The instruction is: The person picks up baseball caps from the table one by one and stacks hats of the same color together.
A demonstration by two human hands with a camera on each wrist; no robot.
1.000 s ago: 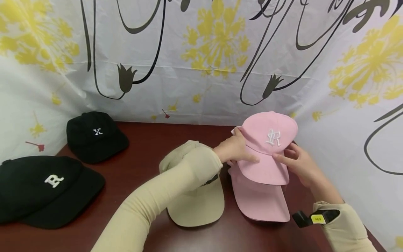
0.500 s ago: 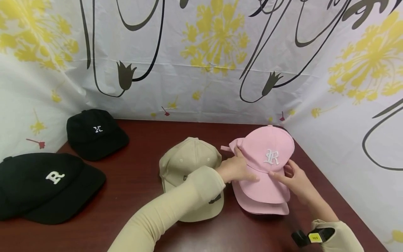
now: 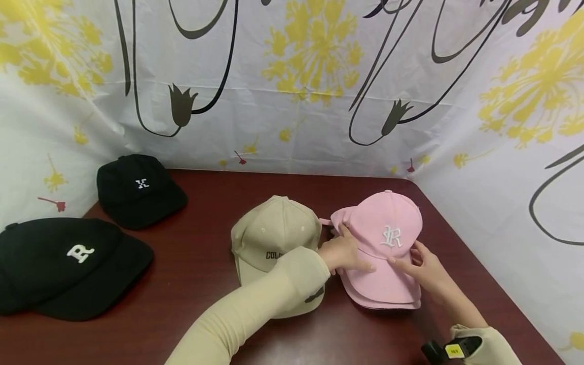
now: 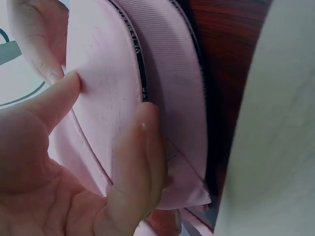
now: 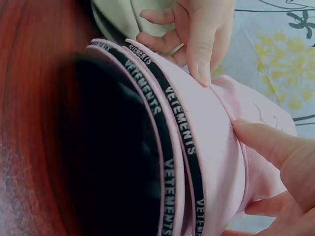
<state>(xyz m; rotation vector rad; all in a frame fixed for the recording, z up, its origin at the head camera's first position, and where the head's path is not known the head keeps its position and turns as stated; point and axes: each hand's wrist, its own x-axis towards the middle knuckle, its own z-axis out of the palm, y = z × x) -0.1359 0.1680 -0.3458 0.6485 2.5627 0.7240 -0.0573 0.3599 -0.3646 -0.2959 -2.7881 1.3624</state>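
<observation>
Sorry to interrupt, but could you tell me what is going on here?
A person's left hand and right hand hold a pink cap from either side, stacked over another pink cap on the table. A beige cap lies beside them, partly hidden by the left sleeve. Two black caps sit farther left.

Pink caps [image 3: 382, 240]: matt cloth, finely ribbed in places
Beige cap [image 3: 276, 230]: matt cloth
Black caps [image 3: 55, 271]: matt cloth
Table [image 3: 196, 238]: smooth, glossy wood grain
Curtain [image 3: 283, 61]: thin, creased, faintly shiny sheet
Sleeves [image 3: 251, 304]: soft-looking matt cloth
</observation>
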